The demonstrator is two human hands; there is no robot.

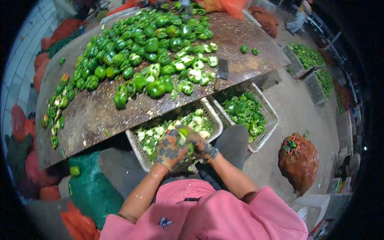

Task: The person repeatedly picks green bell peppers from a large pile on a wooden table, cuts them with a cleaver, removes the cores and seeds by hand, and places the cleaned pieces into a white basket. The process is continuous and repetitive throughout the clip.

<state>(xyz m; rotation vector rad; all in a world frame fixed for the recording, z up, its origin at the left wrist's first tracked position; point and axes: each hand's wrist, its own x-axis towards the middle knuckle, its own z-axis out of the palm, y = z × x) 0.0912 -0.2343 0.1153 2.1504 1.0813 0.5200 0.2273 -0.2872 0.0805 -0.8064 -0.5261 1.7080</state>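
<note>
Both gloved hands, left hand (170, 149) and right hand (201, 147), are gripping one green pepper (183, 134) between them, just above the white basket (214, 120). It looks light, crisp, slick-skinned; best pinched at its walls.

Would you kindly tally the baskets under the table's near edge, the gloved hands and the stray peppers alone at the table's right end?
Baskets: 2, scrap basket, basket of green pieces
Gloved hands: 2, left hand holding a pepper piece, right hand
Stray peppers: 2, left pepper, right pepper
Total: 6
</note>
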